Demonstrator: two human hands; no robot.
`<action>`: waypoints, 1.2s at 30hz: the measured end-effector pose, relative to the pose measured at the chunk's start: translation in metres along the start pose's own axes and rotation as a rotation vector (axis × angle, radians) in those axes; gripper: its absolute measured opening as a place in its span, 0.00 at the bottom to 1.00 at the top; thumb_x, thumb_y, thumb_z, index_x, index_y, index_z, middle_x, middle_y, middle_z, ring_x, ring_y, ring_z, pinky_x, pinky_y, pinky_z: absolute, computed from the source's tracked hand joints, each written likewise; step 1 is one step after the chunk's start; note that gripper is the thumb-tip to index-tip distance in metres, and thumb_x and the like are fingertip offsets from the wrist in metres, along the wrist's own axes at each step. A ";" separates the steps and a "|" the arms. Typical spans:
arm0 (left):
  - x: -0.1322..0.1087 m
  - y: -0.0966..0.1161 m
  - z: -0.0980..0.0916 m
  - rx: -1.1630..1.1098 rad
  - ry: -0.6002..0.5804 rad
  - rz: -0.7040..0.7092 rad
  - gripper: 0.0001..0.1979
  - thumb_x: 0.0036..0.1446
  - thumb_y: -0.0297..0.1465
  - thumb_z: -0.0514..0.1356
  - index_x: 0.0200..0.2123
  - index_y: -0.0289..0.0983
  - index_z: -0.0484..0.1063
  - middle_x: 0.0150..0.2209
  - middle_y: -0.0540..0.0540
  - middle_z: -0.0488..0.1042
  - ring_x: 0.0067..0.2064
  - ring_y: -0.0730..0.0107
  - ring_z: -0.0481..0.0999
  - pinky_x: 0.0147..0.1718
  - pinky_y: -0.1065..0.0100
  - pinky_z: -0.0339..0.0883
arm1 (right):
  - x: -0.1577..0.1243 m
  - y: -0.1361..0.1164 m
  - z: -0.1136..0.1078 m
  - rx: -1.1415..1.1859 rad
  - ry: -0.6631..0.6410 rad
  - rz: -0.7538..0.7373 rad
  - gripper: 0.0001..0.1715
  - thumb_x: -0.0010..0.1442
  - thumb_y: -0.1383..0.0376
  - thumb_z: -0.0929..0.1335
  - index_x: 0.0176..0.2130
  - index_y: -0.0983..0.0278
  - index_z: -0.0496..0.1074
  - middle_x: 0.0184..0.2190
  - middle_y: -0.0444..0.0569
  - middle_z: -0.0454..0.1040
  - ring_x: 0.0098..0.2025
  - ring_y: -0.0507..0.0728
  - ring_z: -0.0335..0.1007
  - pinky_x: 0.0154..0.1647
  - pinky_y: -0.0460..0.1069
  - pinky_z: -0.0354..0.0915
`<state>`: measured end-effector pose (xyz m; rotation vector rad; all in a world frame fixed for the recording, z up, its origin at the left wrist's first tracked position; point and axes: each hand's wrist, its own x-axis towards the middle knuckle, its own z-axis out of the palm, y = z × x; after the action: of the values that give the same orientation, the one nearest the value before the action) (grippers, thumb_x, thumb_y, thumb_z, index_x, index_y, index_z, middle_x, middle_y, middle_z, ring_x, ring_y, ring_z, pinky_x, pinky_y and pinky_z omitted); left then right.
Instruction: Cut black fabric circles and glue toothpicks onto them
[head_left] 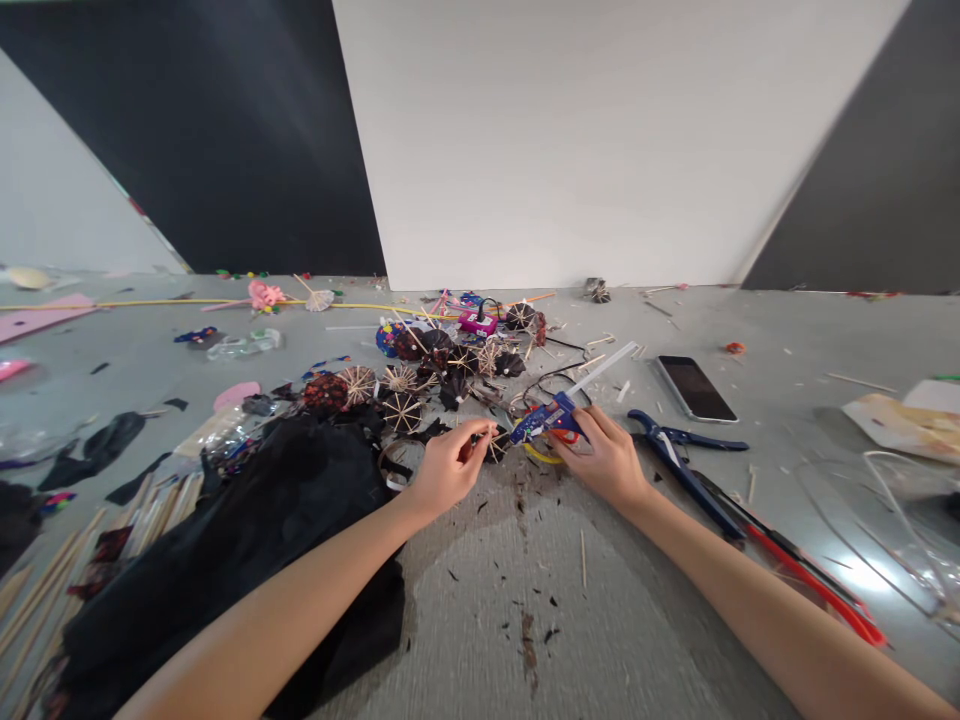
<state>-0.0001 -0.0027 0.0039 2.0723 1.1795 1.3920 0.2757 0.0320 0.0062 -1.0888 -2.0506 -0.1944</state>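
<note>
My left hand [450,462] is closed in a pinch on a small black paper umbrella [496,445] with a wooden stick, just above the grey table. My right hand [604,455] grips a blue glue gun [546,417] with an orange trigger; a white glue stick juts from its back toward the upper right. The gun's nozzle points left, close to the umbrella piece. Behind both hands lies a heap of finished little paper umbrellas [420,375], black, red and tan.
Black fabric [247,540] and wooden skewers [45,585] cover the left side. A black phone [696,388], blue-handled pliers [686,450] and a red-handled tool [810,585] lie to the right. A white board [585,140] stands at the back. Paper scraps litter the table.
</note>
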 end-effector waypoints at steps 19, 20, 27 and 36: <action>0.000 -0.001 0.002 -0.017 -0.003 -0.020 0.10 0.70 0.34 0.58 0.50 0.39 0.76 0.42 0.44 0.83 0.29 0.73 0.77 0.30 0.72 0.69 | -0.001 0.003 0.002 -0.014 0.027 -0.097 0.17 0.66 0.64 0.69 0.54 0.65 0.73 0.36 0.53 0.75 0.35 0.59 0.74 0.35 0.53 0.73; 0.000 -0.001 0.002 -0.013 -0.003 -0.019 0.10 0.70 0.34 0.58 0.50 0.39 0.76 0.42 0.44 0.83 0.29 0.73 0.77 0.29 0.72 0.69 | -0.001 0.003 0.002 -0.016 0.028 -0.099 0.17 0.66 0.64 0.69 0.53 0.65 0.73 0.36 0.53 0.75 0.35 0.59 0.74 0.36 0.53 0.73; -0.001 -0.003 0.002 -0.014 -0.015 -0.022 0.11 0.70 0.34 0.58 0.51 0.39 0.76 0.42 0.44 0.83 0.28 0.73 0.76 0.29 0.71 0.69 | -0.001 0.002 0.002 -0.019 0.030 -0.109 0.15 0.66 0.66 0.69 0.52 0.64 0.73 0.35 0.52 0.75 0.35 0.59 0.73 0.36 0.52 0.73; -0.001 -0.003 0.002 -0.007 -0.017 -0.017 0.10 0.70 0.34 0.58 0.50 0.39 0.76 0.40 0.44 0.83 0.27 0.74 0.75 0.27 0.72 0.68 | -0.001 0.002 0.002 -0.013 0.044 -0.118 0.15 0.65 0.67 0.69 0.52 0.64 0.72 0.36 0.53 0.75 0.35 0.59 0.72 0.35 0.53 0.72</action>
<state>0.0004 -0.0016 0.0008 2.0605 1.1813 1.3663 0.2766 0.0339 0.0038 -0.9636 -2.0781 -0.2887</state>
